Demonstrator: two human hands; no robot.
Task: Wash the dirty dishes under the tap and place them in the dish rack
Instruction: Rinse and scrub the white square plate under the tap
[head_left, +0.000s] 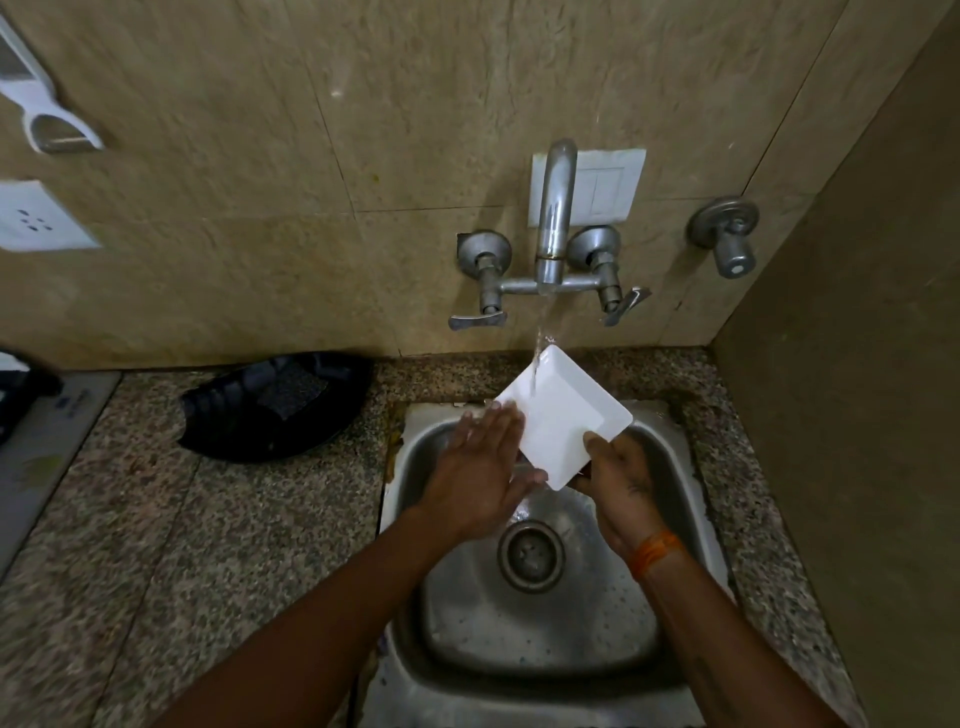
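Head view: rinsing plate (563, 415) under tap (553, 218); right hand (615, 467) pinching corner, left hand (480, 467) flat, fingers straight together; best tilted to drain.

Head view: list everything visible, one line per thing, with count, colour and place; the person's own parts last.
plate: one, white, square, under the running water
tap: one, metal, on the wall
sink: one, steel, set in the counter
counter: one, speckled granite
dish rack: one, black, on the counter left of the sink
switch plate: one, white, behind the tap
socket: one, white, left wall
left hand: flat against the plate
right hand: grips the plate's near edge
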